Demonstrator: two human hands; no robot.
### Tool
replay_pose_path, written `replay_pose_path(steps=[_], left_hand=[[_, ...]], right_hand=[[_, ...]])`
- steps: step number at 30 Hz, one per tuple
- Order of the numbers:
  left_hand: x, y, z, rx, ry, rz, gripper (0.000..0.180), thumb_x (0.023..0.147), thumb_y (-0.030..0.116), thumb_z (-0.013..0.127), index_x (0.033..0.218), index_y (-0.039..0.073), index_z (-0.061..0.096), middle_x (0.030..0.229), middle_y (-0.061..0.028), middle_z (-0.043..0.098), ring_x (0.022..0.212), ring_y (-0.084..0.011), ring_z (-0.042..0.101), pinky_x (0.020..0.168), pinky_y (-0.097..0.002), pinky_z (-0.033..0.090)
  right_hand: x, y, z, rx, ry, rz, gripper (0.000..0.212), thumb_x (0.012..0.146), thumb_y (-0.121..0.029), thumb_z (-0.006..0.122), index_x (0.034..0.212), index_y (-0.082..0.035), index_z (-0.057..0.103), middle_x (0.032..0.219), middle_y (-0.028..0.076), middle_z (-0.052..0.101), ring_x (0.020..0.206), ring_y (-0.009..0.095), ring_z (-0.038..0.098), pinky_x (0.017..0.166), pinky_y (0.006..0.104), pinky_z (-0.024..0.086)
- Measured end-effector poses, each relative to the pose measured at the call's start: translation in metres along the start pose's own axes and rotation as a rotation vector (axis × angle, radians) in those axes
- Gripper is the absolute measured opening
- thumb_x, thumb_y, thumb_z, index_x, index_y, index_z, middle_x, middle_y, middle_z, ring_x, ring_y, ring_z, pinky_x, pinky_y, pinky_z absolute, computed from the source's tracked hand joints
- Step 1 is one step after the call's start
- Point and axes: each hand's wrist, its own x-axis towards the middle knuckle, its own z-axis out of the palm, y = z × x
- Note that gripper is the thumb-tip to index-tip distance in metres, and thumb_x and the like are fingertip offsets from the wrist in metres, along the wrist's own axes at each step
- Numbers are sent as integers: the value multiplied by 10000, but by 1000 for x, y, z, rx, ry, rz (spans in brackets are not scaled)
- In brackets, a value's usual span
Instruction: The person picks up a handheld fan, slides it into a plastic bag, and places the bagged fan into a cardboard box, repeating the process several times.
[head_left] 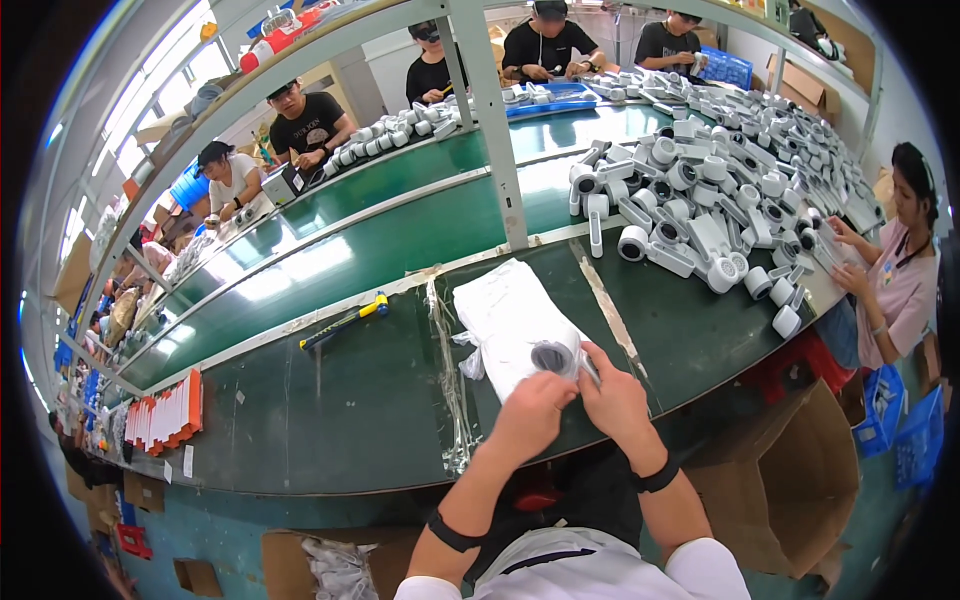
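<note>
In front of me, a white-grey handheld device (553,355) with a round, dark-faced head sits between my hands, and what looks like clear film covers it. My right hand (613,393) is closed around its right side, hiding most of the handle. The fingers of my left hand (535,412) are pinched together at the lower edge of the device; exactly what they grip is partly hidden. Beneath lies a stack of white plastic bags (505,300), with crumpled clear film (470,357) at its left edge.
A large heap of similar devices (700,200) covers the right of the table. A yellow-and-black hammer (345,320) and orange-edged cards (165,415) lie left. A metal post (492,130) rises ahead beside the green conveyor (390,210). Cardboard boxes (790,480) stand below. Co-workers sit around.
</note>
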Motion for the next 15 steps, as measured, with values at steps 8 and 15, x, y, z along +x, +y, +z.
replay_pose_path(steps=[8, 15], left_hand=[[-9, 12, 16, 125, 222, 182, 135, 798, -41, 629, 924, 5, 621, 838, -123, 603, 776, -313, 595, 673, -379, 488], [-12, 15, 20, -66, 403, 26, 91, 860, -9, 630, 950, -3, 617, 869, -139, 617, 695, -310, 617, 612, -347, 508]], right_hand=[[-11, 15, 23, 633, -80, 76, 618, 891, -168, 607, 1431, -32, 339, 782, 145, 651, 665, 277, 655, 583, 360, 517], [-15, 12, 23, 970, -309, 143, 643, 907, -145, 599, 1463, -14, 303, 821, 97, 654, 689, 140, 626, 598, 265, 512]])
